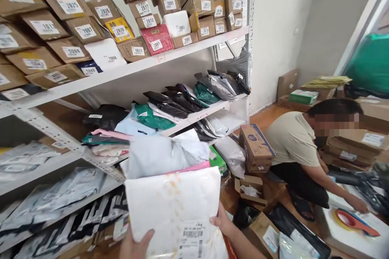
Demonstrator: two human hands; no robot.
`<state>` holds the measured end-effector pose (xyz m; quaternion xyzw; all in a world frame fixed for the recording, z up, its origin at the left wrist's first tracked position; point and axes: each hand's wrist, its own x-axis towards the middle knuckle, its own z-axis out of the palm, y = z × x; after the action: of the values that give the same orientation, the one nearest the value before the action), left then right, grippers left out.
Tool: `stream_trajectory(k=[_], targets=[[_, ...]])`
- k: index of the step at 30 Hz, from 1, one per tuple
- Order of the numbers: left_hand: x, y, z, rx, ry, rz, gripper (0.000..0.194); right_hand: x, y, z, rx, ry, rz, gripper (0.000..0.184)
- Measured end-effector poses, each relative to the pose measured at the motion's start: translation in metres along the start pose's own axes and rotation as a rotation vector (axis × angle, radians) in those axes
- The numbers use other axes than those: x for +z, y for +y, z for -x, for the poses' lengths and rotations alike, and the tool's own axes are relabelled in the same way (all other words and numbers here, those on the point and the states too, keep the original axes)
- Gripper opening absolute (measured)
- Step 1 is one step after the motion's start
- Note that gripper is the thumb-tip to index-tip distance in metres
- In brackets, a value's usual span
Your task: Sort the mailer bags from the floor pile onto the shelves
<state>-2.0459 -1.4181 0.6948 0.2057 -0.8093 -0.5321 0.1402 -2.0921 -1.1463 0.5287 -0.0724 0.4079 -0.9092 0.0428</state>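
A white plastic mailer parcel [173,206] with a barcode label is held up in front of me, low in the view. My left hand [136,245] grips its lower left corner, thumb over the front. My right hand [223,222] grips its right edge, fingers behind. Behind it in the same stack are a pink-edged parcel and a larger pale grey mailer [164,153]. Both hands are closed on the stack.
White metal shelves [146,64] on the left hold numbered cardboard boxes above and soft mailer bags below. Another person [298,145] crouches at right, reaching into parcels on the floor. Cardboard boxes [255,147] and black bags lie on the wooden floor.
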Motion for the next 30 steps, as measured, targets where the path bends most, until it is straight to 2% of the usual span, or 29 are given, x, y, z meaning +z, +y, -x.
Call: stream_trajectory(k=[3, 6, 9, 12, 15, 17, 19, 21, 24, 27, 30], targets=[[0.052, -0.006, -0.094, 0.059, -0.200, 0.065, 0.069, -0.023, 0.008, -0.038, 0.019, 0.282, 0.127, 0.101], [0.128, 0.000, -0.155, 0.143, -0.574, 0.109, 0.066, -0.059, -0.005, -0.046, 0.030, 0.613, 0.289, 0.090], [0.215, 0.007, -0.186, 0.185, -0.913, 0.196, 0.064, -0.096, -0.027, -0.040, 0.067, 0.894, 0.383, 0.088], [0.304, 0.010, -0.200, 0.168, -1.078, 0.237, 0.069, -0.130, -0.047, -0.038, 0.076, 1.107, 0.395, 0.096], [0.397, 0.015, -0.214, 0.125, -1.194, 0.225, 0.071, -0.175, -0.062, -0.056, 0.086, 1.255, 0.283, 0.097], [0.464, 0.021, -0.232, 0.099, -1.256, 0.217, 0.071, -0.218, -0.069, -0.083, 0.115, 1.297, 0.205, 0.104], [0.534, 0.030, -0.258, 0.089, -1.290, 0.200, 0.069, -0.270, -0.079, -0.123, 0.138, 1.295, 0.181, 0.113], [0.603, 0.042, -0.292, 0.090, -1.286, 0.182, 0.068, -0.322, -0.095, -0.175, 0.137, 1.270, 0.205, 0.112], [0.695, 0.062, -0.352, 0.051, -1.176, 0.149, 0.076, -0.386, -0.138, -0.269, 0.140, 1.193, 0.307, 0.100], [0.766, 0.078, -0.408, -0.024, -1.060, 0.083, 0.084, -0.433, -0.194, -0.365, 0.174, 1.056, 0.352, 0.092], [0.810, 0.092, -0.449, -0.089, -0.991, 0.054, 0.082, -0.474, -0.238, -0.448, 0.150, 0.893, 0.324, 0.076]])
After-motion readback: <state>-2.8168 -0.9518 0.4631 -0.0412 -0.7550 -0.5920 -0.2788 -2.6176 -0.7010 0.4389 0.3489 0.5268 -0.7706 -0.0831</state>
